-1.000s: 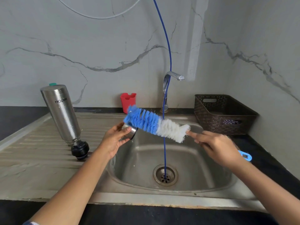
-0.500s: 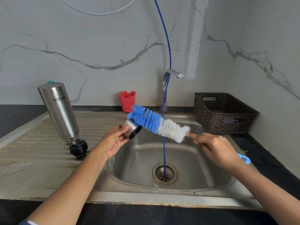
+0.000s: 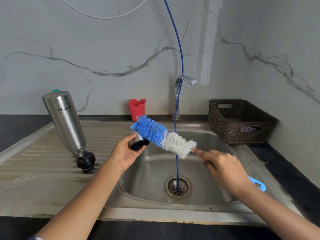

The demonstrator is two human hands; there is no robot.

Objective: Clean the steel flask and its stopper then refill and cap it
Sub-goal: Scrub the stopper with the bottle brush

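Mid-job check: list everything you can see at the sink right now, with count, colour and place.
flask: 1, steel, tilted mouth-down on the drainboard, left
stopper: 1, black, on the drainboard at the flask's mouth
cap: 1, steel, black inside, in the left hand
brush: 1, blue and white bristles, blue handle, over the sink, bristles at the cap
sink: 1, steel, centre
tap: 1, chrome, behind the sink
hose: 1, blue, hangs from above into the drain
holder: 1, red, left of the tap
basket: 1, dark brown, on the counter, right
cable: 1, white, top
left hand: holds the cap
right hand: holds the brush handle
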